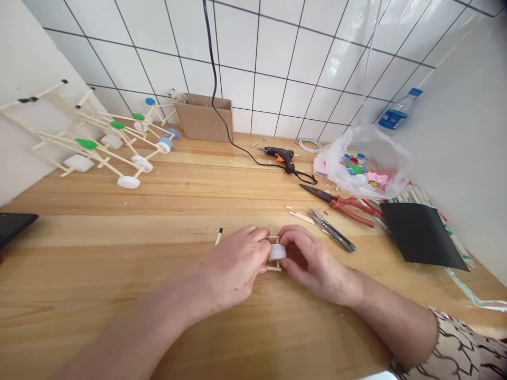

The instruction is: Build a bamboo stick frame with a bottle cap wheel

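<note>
Both of my hands meet over the front middle of the table. My left hand [241,261] is closed around a small frame of thin wooden sticks [273,268], hiding much of it. A black-tipped stick end [219,236] shows beyond my left wrist; whether it joins the frame cannot be seen. A white bottle cap [277,252] sits on its edge within the frame, with a bit of green just below it. My right hand [312,258] curls in from the right, thumb and fingertips pinching at the cap and the frame's end.
Finished-looking stick models with bottle-cap wheels [129,182] stand at the left by a cardboard box [204,117]. To the right lie a glue gun [281,157], red-handled pliers [343,203], thread snips [332,230], a bag of caps [364,163] and a black sheet [423,235].
</note>
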A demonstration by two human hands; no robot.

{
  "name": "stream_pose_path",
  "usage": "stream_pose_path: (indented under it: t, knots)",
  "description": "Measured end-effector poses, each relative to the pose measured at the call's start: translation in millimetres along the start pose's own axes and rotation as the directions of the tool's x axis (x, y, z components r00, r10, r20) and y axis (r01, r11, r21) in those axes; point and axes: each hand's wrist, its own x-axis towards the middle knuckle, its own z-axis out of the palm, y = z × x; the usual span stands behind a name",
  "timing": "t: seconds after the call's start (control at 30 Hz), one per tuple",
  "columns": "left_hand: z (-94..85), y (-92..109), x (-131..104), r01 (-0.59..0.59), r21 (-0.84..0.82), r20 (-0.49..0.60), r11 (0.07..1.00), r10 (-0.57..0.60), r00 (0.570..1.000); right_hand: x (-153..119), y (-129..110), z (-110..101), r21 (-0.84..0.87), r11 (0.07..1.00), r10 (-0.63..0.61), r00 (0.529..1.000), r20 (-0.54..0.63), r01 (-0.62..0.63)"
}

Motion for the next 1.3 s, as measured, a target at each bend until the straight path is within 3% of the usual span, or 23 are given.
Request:
stream_pose_path:
  t: [0.2, 0.5, 0.73, 0.97, 1.3]
  knots:
    - [0.8, -1.0, 0.4, -0.005, 0.044, 0.007, 0.999, 0.005, 1.000, -0.9, -4.9, -5.2, -0.001, 1.000, 0.017, 0.998, 0.052, -0.017]
    - [3.0, -0.3, 0.5, -0.031, 0.078, -0.030, 0.996, 0.034, 0.999, -5.0, 1.9, -0.9, -0.116, 0.993, 0.005, 0.999, 0.051, 0.000]
    - [10.4, -5.1, 1.3, -0.084, 0.090, -0.059, 0.992, 0.090, 0.994, -2.4, 2.0, 0.9, -0.102, 0.995, 0.014, 0.998, 0.056, -0.008]
    - [8.8, -3.8, 1.5, -0.014, 0.066, -0.004, 0.998, 0.014, 1.000, 0.1, 1.6, 2.4, -0.104, 0.995, 0.014, 0.999, 0.035, -0.011]
    - [7.2, -1.9, 0.2, 0.105, -0.077, -0.089, 0.992, -0.111, 0.990, 1.2, -0.6, 0.3, -0.095, 0.994, 0.054, 0.997, 0.054, -0.049]
